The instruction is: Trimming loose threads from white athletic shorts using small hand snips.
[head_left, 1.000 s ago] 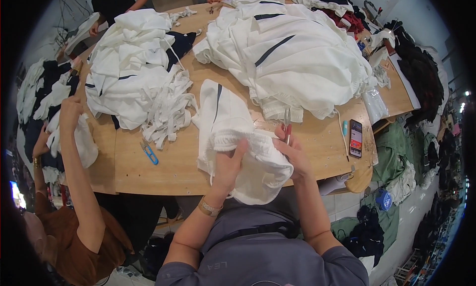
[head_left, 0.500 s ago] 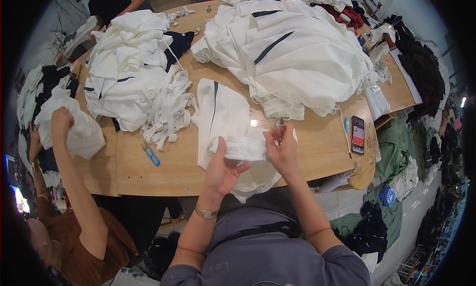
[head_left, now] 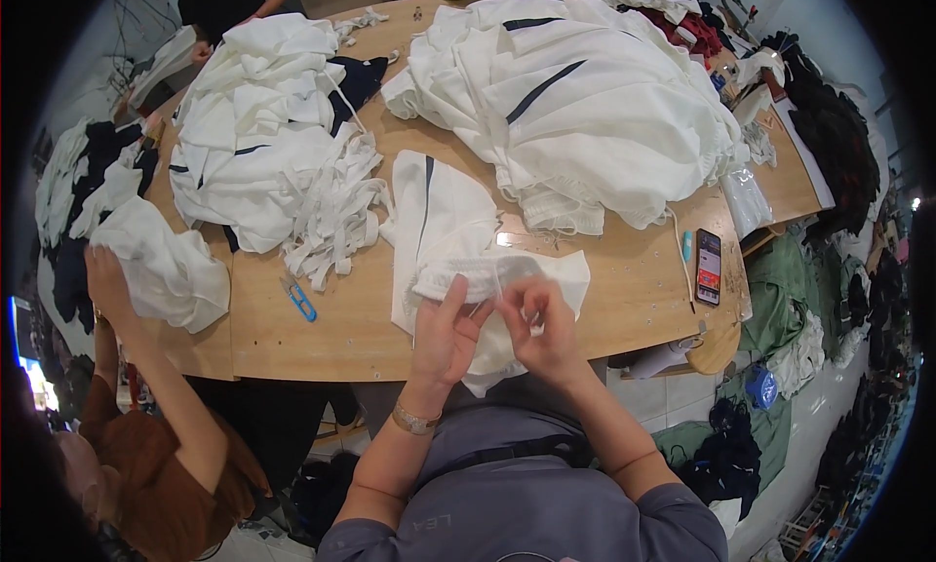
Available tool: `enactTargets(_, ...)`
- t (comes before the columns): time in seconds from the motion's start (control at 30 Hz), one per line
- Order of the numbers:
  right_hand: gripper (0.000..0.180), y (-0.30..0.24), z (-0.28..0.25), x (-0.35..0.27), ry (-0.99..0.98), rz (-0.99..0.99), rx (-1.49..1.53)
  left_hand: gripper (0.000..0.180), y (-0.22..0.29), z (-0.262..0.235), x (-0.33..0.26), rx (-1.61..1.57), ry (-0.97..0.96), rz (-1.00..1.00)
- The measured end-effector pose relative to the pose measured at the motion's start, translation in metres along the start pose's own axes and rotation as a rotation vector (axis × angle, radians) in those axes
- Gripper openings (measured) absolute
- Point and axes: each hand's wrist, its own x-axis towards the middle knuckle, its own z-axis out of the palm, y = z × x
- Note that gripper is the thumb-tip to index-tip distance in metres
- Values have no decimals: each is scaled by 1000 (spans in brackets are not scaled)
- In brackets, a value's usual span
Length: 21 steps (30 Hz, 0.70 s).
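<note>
A white garment [head_left: 442, 206] with a navy stripe and a gathered elastic waistband [head_left: 453, 272] lies at the table's near edge, part of it hanging over. My left hand [head_left: 444, 340] is closed on the waistband, thumb on top and fingers underneath. Beside it, my right hand [head_left: 542, 323] is in a pinch at the band's right end, its fingers curled and slightly blurred. A thin pale strand seems to run up near those fingertips. What the right hand holds is hidden or too small to make out.
Heaped white garments [head_left: 624, 104] cover the far right, and another pile [head_left: 258, 123] the far left. White strips [head_left: 331, 211] lie beside blue thread snips [head_left: 298, 299]. A phone [head_left: 708, 268] is at right. A co-worker's hand [head_left: 109, 279] handles white cloth at left; another person stands behind.
My right hand has come left and down toward my left hand; the red item seen in it before no longer shows. The waistband has shifted slightly. The co-worker's hand has lowered.
</note>
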Motion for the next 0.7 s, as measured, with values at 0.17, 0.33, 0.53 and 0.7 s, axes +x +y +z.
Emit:
enactTargets(0.17,33,-18,-5,-33,-424,-40,185,29,5,-1,4,-53,36,41)
enactTargets(0.33,34,-15,-6,-15,-236,-9,127,32,6,3,2,-60,-8,1)
enactTargets(0.53,31,3,5,21,15,154,-49,34,-8,7,-4,36,30,79)
enactTargets(0.7,20,4,12,8,-28,49,-60,36,-10,3,0,72,66,139)
